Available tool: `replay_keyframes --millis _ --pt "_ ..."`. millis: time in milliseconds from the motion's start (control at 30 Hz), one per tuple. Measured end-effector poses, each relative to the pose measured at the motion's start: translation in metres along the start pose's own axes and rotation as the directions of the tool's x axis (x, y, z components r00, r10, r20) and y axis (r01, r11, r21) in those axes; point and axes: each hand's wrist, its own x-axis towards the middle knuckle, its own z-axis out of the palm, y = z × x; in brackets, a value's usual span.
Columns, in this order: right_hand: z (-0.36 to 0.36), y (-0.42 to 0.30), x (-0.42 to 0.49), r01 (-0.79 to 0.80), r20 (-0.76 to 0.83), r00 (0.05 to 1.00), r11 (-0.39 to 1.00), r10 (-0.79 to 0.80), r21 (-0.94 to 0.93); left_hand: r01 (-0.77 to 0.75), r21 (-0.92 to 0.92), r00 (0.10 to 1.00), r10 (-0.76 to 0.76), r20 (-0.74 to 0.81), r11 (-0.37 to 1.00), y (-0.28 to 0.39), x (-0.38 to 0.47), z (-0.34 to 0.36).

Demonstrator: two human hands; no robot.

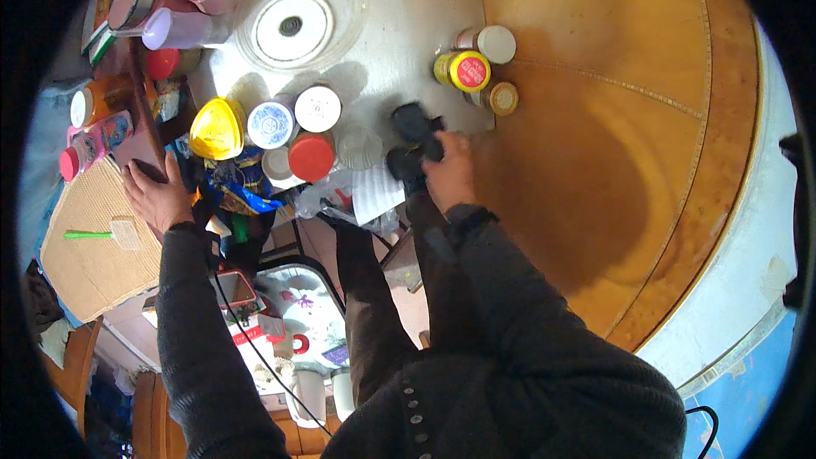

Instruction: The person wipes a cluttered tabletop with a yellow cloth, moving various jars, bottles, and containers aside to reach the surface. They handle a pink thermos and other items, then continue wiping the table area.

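My right hand [452,171] grips a black object [411,124] with two rounded lobes near the edge of the grey tabletop [408,25]; its exact kind cannot be made out. My left hand [159,196], holding nothing, lies with fingers spread on a dark brown wooden ledge [137,143]. Between the hands stand a yellow-lidded container [217,129], a jar with a blue-and-white lid [271,124], a white-lidded jar [317,109] and a red-lidded jar [311,157]. Beside the black object is a clear plastic bag [325,194] with a white sheet [377,194].
Right of the grey surface stretches an orange-brown tabletop [574,191]. Several small jars, one with a yellow-and-red lid [470,71], stand where they meet. A white round device [292,25] with a cord sits farther back. A green-handled fly swatter [105,235] lies on a woven seat [95,274].
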Motion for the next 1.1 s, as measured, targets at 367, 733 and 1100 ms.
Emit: replay_keyframes --millis 367,733,1100 --pt "0.018 -0.040 0.032 -0.067 0.198 0.978 0.998 0.067 -0.009 0.023 0.022 1.000 -0.023 0.000 1.000 0.005 0.001 -0.003" --pt "0.000 -0.108 0.237 -0.216 0.061 0.957 0.838 0.283 -0.500 0.027 0.036 0.999 -0.028 0.023 0.999 0.002 0.000 -0.002" --pt "0.001 -0.122 0.308 -0.007 0.064 0.998 0.975 0.022 -0.221 0.053 0.061 0.996 -0.057 0.068 0.997 0.007 0.003 -0.009"
